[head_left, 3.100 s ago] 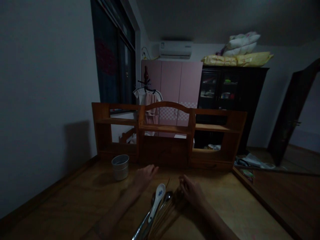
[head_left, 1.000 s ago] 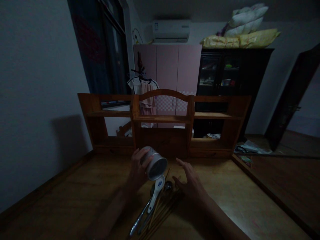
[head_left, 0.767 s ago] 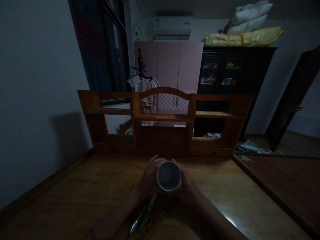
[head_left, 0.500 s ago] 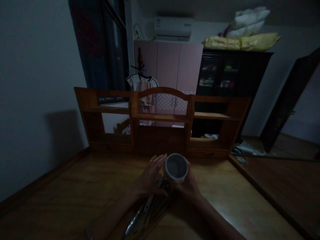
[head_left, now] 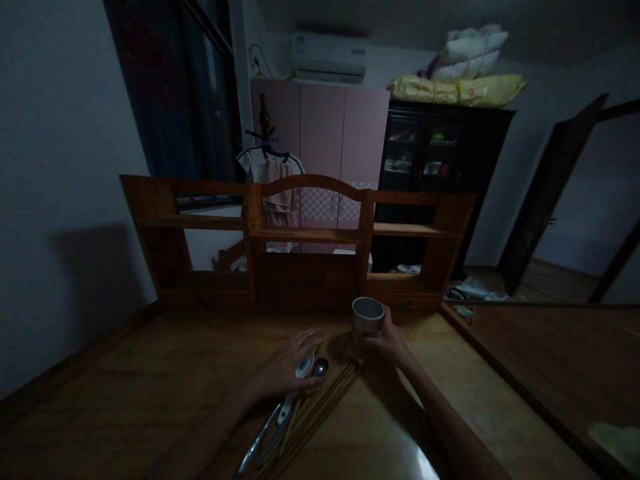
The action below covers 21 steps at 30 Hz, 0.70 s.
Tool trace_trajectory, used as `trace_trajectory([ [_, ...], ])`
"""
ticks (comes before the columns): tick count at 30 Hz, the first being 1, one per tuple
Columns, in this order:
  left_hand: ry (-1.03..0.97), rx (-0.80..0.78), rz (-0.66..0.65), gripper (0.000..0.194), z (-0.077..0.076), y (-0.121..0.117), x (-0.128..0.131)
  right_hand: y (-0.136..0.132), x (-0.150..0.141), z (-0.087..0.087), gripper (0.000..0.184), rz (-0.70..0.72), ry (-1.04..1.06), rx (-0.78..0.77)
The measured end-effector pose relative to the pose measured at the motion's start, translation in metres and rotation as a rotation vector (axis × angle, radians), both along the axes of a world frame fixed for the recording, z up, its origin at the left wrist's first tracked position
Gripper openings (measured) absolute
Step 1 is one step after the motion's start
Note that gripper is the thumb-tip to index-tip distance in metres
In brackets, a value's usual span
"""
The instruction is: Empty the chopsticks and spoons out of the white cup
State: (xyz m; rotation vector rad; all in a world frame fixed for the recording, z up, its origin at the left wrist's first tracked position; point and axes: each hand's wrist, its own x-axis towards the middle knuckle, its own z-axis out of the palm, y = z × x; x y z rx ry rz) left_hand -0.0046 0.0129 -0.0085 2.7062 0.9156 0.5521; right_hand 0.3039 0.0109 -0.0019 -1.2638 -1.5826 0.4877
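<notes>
My right hand (head_left: 388,341) is wrapped round a small metal cup (head_left: 367,315), holding it upright just above or on the wooden table (head_left: 150,373), to the right of centre. My left hand (head_left: 285,365) lies flat with fingers spread over a white ceramic spoon (head_left: 303,367) in a pile of cutlery. The pile holds metal spoons (head_left: 260,437) and several wooden chopsticks (head_left: 320,410), spread toward me.
A wooden shelf unit (head_left: 300,233) with open compartments stands along the table's far edge. A wall (head_left: 60,167) borders the table on the left. Behind are a pink wardrobe (head_left: 325,147), a dark cabinet (head_left: 440,160) and a dark door (head_left: 545,193).
The cup went from my left hand to my right hand, turned upright and moved right. My left hand came down onto the spoons.
</notes>
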Motion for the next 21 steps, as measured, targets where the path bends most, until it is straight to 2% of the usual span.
trace_trajectory([
  [9, 0.014, -0.135, -0.002, 0.099, -0.008, 0.003, -0.003, 0.008, 0.007, -0.006, 0.091, 0.059, 0.04, -0.009],
  [16, 0.006, -0.138, -0.002, 0.102, -0.012, 0.003, -0.002, 0.019, 0.011, -0.012, 0.093, 0.08, 0.063, -0.032],
  [18, -0.005, -0.09, -0.008, 0.097, -0.004, 0.005, -0.002, 0.019, 0.012, -0.012, 0.094, 0.08, 0.057, -0.035],
  [21, -0.11, 0.113, 0.017, 0.067, 0.022, -0.003, 0.0, 0.019, 0.013, -0.012, 0.095, 0.086, 0.048, -0.033],
])
